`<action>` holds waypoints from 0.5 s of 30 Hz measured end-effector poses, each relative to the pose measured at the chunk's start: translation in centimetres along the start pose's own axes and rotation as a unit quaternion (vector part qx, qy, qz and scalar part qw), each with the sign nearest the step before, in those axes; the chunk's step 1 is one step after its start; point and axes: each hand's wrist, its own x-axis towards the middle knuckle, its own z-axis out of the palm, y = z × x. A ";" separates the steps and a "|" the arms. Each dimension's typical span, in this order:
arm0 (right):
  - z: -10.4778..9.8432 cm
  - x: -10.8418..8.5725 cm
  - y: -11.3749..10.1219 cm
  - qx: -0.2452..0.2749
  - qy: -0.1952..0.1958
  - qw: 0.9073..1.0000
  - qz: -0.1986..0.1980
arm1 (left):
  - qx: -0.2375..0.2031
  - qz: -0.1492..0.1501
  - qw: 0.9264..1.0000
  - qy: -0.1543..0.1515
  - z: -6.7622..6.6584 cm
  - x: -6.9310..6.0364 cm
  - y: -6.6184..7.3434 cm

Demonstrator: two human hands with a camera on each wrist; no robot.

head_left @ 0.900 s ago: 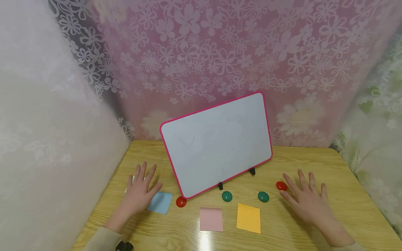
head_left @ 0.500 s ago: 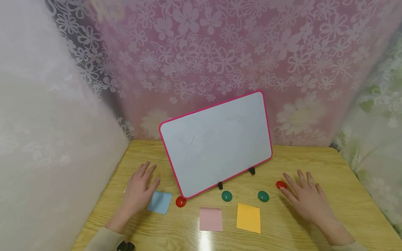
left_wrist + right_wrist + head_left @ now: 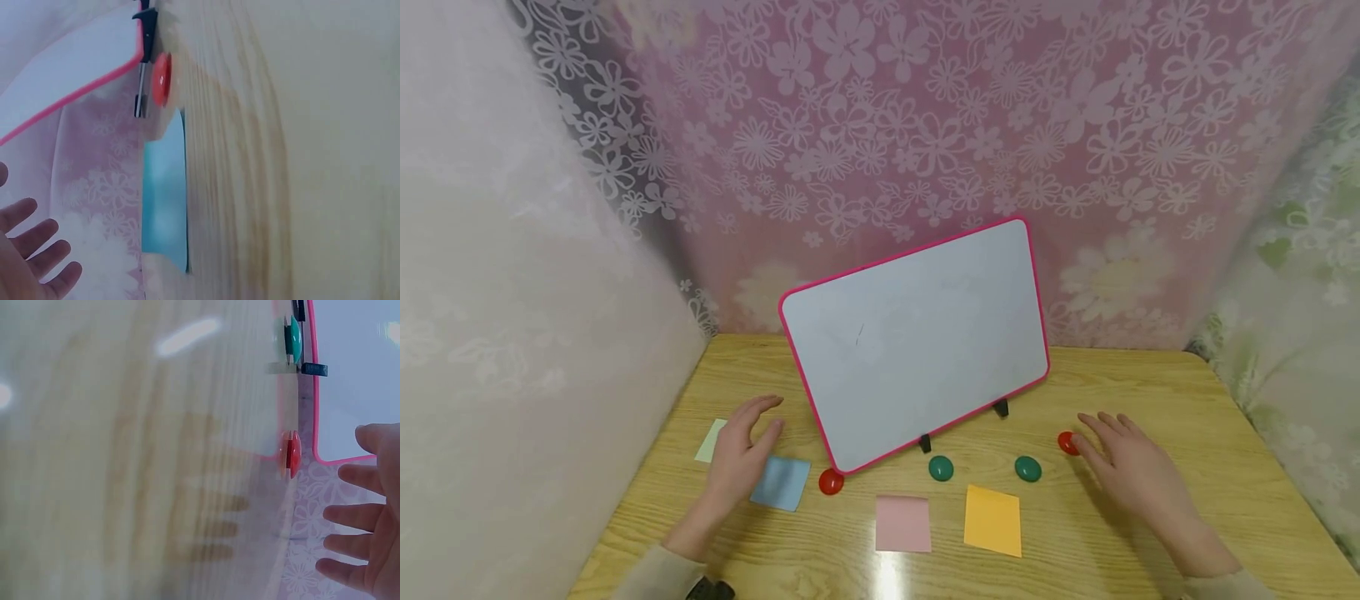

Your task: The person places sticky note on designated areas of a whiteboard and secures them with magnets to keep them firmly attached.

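My left hand hovers over the table's left side, fingers loosely bent and holding nothing. Beside it lie a blue sticky note and a pale green one, which it partly covers. To the right, my right hand hangs above the tabletop with relaxed fingers, its thumb overlapping a red magnet in the head view. The right wrist view shows that red magnet apart from the fingers. Between the hands stands a tilted whiteboard with a pink frame.
Another red magnet sits at the whiteboard's lower left corner. Two green magnets lie in front of the board's black feet. Nearer are a pink sticky note and an orange one. A floral curtain hangs behind the table.
Both hands have gone from spread fingers to looser, bent ones. The left hand has shifted slightly right, showing more of the pale green note. The objects stay put.
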 end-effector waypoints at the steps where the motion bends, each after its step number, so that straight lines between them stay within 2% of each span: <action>1: 0.0 0.1 -0.1 0.008 0.002 1.000 0.003 | -0.008 0.003 1.000 0.007 0.1 0.0 0.1; 5: -0.4 0.8 -0.6 0.049 0.004 0.999 0.014 | -0.044 -0.004 0.999 0.028 0.7 0.3 0.4; 8: -0.7 1.4 -1.1 0.064 -0.003 0.998 0.021 | -0.083 -0.023 0.996 0.039 1.1 0.6 0.9; 15: -1.5 2.6 -1.5 0.087 -0.001 0.996 0.033 | -0.170 -0.072 0.982 0.044 2.2 0.7 2.2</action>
